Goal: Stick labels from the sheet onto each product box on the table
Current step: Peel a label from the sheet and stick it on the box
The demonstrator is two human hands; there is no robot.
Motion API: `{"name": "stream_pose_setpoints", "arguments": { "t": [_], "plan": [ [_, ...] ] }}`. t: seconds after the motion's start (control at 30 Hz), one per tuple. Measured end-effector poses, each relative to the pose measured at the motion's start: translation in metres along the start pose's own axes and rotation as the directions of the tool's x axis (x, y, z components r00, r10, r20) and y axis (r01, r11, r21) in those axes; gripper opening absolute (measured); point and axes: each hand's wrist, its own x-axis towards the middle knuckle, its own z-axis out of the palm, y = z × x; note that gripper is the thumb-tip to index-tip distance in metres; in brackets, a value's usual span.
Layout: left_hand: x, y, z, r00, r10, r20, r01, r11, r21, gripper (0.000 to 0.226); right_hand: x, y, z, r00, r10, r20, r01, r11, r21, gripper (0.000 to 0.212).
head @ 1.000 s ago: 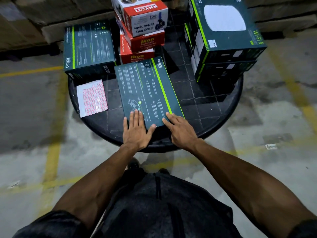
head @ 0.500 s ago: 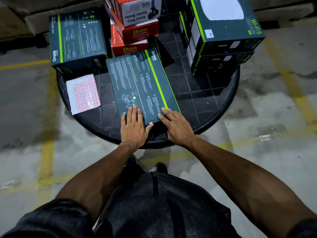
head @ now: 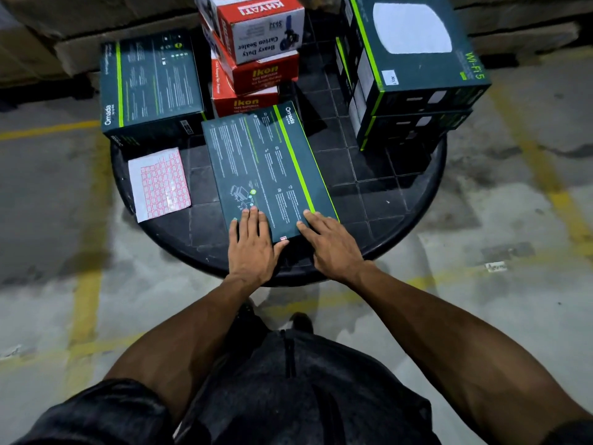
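A matt printed cardboard finish is shown by the flat dark box (head: 266,175), with a smooth green stripe along one side. The label sheet (head: 159,183) is seen as thin white paper carrying slightly glossy red-edged stickers. The round table (head: 410,200) appears to be moulded black plastic, its top marked with a grid pattern and faintly shiny at the rim. The red and white boxes (head: 256,53) are seen in smooth printed card. The floor (head: 481,300) is rough, stained concrete with worn yellow paint lines.

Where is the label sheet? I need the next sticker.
In the head view, the label sheet lies flat on the table's left side, beside the flat dark box.
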Motion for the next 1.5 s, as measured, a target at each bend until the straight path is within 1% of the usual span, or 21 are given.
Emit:
{"name": "stream_pose_setpoints", "arguments": {
  "t": [0.07,0.13,0.2,0.27,0.37,0.43,0.5,0.53,0.6,0.67,0.73,0.77,0.87,0.97,1.07,1.13,1.2,1.3,1.4,1.5],
  "plan": [
    [0.002,0.0,0.001,1.0,0.0,-0.003,0.0,1.0,0.009,0.079,0.0,-0.001,-0.002,1.0,0.006,0.005,-0.006,1.0,0.008,0.069],
    [0.002,0.0,-0.002,1.0,-0.005,0.027,0.005,1.0,0.0,0.08,0.001,-0.001,-0.004,1.0,0.011,0.019,-0.011,1.0,0.009,0.069],
    [0.002,-0.002,-0.005,0.997,0.015,0.082,-0.015,1.0,-0.001,0.081,0.001,-0.002,-0.006,0.999,0.017,0.033,-0.017,1.0,0.008,0.07],
    [0.002,-0.008,-0.009,0.996,0.046,0.076,-0.044,0.999,-0.022,0.08,-0.001,-0.003,-0.007,0.999,0.029,0.033,-0.03,0.999,0.025,0.07],
    [0.001,-0.021,-0.019,0.995,0.071,0.066,-0.062,0.988,-0.138,0.073,-0.001,-0.006,-0.009,0.999,0.042,0.013,-0.043,0.997,0.069,0.065],
    [0.003,-0.03,-0.027,0.998,0.006,0.059,0.01,0.962,-0.272,0.065,0.003,-0.008,-0.015,0.998,0.069,-0.008,-0.067,0.99,0.12,0.052],
    [0.01,-0.037,-0.037,0.99,-0.12,0.072,0.139,0.902,-0.408,0.06,0.014,-0.006,-0.025,0.99,0.137,-0.039,-0.127,0.974,0.19,0.043],
    [0.014,-0.04,-0.043,0.979,-0.181,0.091,0.203,0.864,-0.461,0.058,0.02,-0.004,-0.03,0.978,0.196,-0.066,-0.176,0.956,0.236,0.042],
    [0.025,-0.045,-0.054,0.954,-0.262,0.148,0.299,0.773,-0.559,0.058,0.037,0.001,-0.042,0.941,0.333,-0.067,-0.294,0.897,0.33,0.046],
    [0.039,-0.049,-0.064,0.933,-0.296,0.206,0.356,0.661,-0.66,0.063,0.057,0.007,-0.053,0.906,0.423,0.018,-0.397,0.833,0.385,0.057],
    [0.058,-0.054,-0.067,0.908,-0.319,0.271,0.408,0.538,-0.737,0.068,0.078,0.013,-0.061,0.88,0.46,0.117,-0.466,0.787,0.404,0.068],
    [0.068,-0.056,-0.068,0.9,-0.323,0.292,0.424,0.494,-0.759,0.072,0.089,0.016,-0.063,0.868,0.472,0.156,-0.492,0.77,0.407,0.074],
    [0.098,-0.063,-0.067,0.879,-0.336,0.338,0.461,0.421,-0.781,0.08,0.12,0.023,-0.064,0.837,0.491,0.242,-0.547,0.733,0.406,0.085],
    [0.112,-0.064,-0.062,0.872,-0.347,0.345,0.47,0.397,-0.788,0.092,0.145,0.025,-0.062,0.823,0.484,0.298,-0.568,0.729,0.382,0.091],
    [0.113,-0.064,-0.051,0.871,-0.369,0.325,0.453,0.344,-0.822,0.101,0.154,0.022,-0.059,0.804,0.505,0.315,-0.593,0.726,0.348,0.092],
    [0.11,-0.063,-0.043,0.842,-0.4,0.362,0.487,0.275,-0.829,0.104,0.151,0.019,-0.055,0.791,0.531,0.305,-0.61,0.719,0.333,0.09],
    [0.105,-0.06,-0.037,0.801,-0.426,0.422,0.544,0.221,-0.81,0.099,0.145,0.016,-0.048,0.783,0.557,0.276,-0.622,0.713,0.324,0.088],
    [0.1,-0.057,-0.036,0.758,-0.449,0.473,0.598,0.19,-0.779,0.084,0.136,0.015,-0.044,0.773,0.576,0.267,-0.635,0.687,0.355,0.086],
    [0.092,-0.057,-0.04,0.772,-0.43,0.467,0.585,0.193,-0.788,0.066,0.126,0.018,-0.049,0.772,0.57,0.28,-0.634,0.669,0.388,0.085],
    [0.073,-0.053,-0.051,0.807,-0.421,0.415,0.527,0.194,-0.827,0.053,0.113,0.02,-0.06,0.788,0.555,0.265,-0.615,0.693,0.378,0.083]
  ]
}}
